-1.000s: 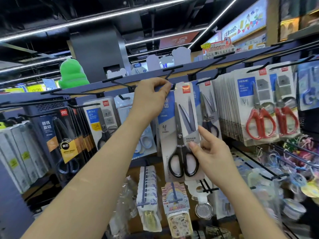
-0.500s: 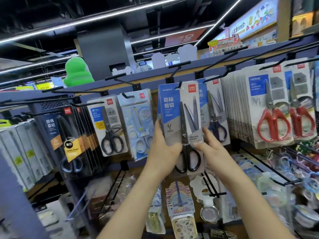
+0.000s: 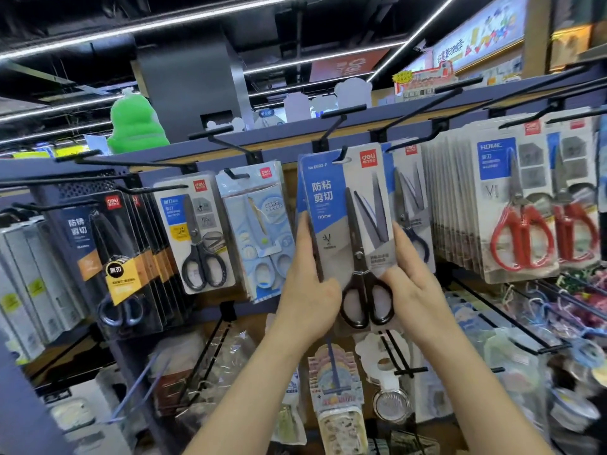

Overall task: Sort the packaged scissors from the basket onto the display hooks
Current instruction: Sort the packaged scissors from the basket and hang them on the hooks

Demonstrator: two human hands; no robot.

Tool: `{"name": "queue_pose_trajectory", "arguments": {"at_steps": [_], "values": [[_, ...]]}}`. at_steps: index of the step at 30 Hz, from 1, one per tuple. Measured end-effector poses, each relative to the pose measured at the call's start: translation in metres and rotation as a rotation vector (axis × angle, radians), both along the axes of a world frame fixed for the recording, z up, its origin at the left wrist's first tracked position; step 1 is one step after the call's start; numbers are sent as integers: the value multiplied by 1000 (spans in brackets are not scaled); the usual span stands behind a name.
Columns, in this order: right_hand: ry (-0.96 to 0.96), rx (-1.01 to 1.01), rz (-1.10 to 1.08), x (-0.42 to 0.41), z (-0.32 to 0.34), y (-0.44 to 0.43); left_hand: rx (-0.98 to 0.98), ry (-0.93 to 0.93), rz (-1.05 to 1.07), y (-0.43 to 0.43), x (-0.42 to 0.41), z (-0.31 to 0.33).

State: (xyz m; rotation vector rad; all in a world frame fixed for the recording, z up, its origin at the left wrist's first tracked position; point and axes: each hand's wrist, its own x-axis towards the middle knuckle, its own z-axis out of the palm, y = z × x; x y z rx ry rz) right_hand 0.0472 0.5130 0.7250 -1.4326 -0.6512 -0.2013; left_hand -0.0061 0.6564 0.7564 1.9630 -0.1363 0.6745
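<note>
In the middle of the frame, the blue-and-grey card pack of black-handled scissors [image 3: 345, 218] hangs with its slot over a black wire hook [image 3: 343, 153]. The left hand [image 3: 308, 290] grips its left edge. The right hand [image 3: 412, 290] holds the right edge, fingers [image 3: 402, 244] lying straight up the side, thumb pinching the front. This pack looks as good as hung and only needs releasing. The basket is out of sight, so I cannot tell what remains.

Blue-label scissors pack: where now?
Head view, centre: the blue-label scissors pack hangs on a hook, held between left hand and right hand, red-handled scissors packs to its right.
</note>
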Motion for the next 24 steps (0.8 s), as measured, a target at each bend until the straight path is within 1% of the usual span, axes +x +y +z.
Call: {"name": "queue_pose_trajectory", "arguments": {"at_steps": [2, 5, 8, 10, 14, 17, 19, 21, 24], "values": [[-3, -15, 14, 1, -3, -5, -13, -15, -19, 2, -5, -4], [6, -145, 92, -2, -10, -15, 22, -19, -26, 7, -12, -10], [5, -281, 151, -5, -12, -20, 2, 41, 30, 11, -6, -13], [14, -323, 158, -3, -12, -17, -8, 84, 55, 11, 0, -9], [94, -282, 169, 3, -10, -15, -81, 128, 84, 16, 12, 6], [105, -272, 193, 8, -9, -18, -117, 200, 30, 18, 16, 14], [90, -287, 193, 11, -9, -22, -101, 224, -53, 20, 15, 11], [77, -299, 247, 10, -9, -25, -85, 247, -111, 21, 11, 9], [95, -285, 265, 7, -11, -25, -70, 247, -86, 22, 6, 9]]}}
